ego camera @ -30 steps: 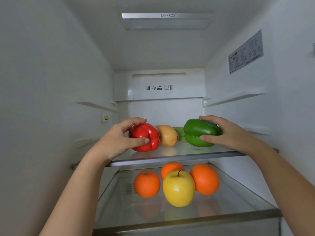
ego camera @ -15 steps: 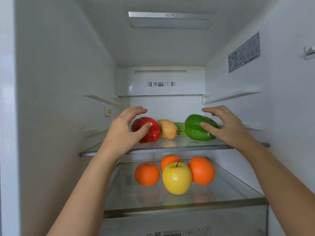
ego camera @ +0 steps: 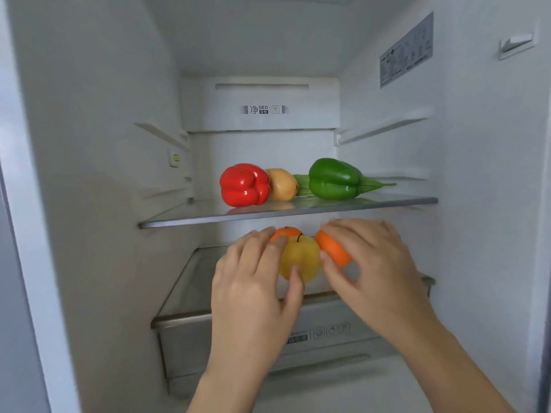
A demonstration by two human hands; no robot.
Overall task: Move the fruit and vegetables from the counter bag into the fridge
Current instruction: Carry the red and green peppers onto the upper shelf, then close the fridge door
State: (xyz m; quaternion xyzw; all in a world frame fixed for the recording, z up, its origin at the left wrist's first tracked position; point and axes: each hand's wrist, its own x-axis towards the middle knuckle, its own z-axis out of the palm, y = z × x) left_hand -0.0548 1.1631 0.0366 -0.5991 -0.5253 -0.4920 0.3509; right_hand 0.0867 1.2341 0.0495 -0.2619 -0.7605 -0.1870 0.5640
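At centre frame, on the upper glass shelf (ego camera: 185, 217), a red bell pepper (ego camera: 244, 185), a yellowish pear-like fruit (ego camera: 282, 185) and a green bell pepper (ego camera: 334, 179) are lined up touching or nearly so, a leafy green (ego camera: 376, 183) behind, probably to keep vegetables together. Below, a yellow apple (ego camera: 301, 257) and oranges (ego camera: 334, 251) are grouped on the lower shelf (ego camera: 190, 281). The left hand (ego camera: 253, 290) and right hand (ego camera: 372, 269), both open and empty, are seen in front of this fruit; contact cannot be told.
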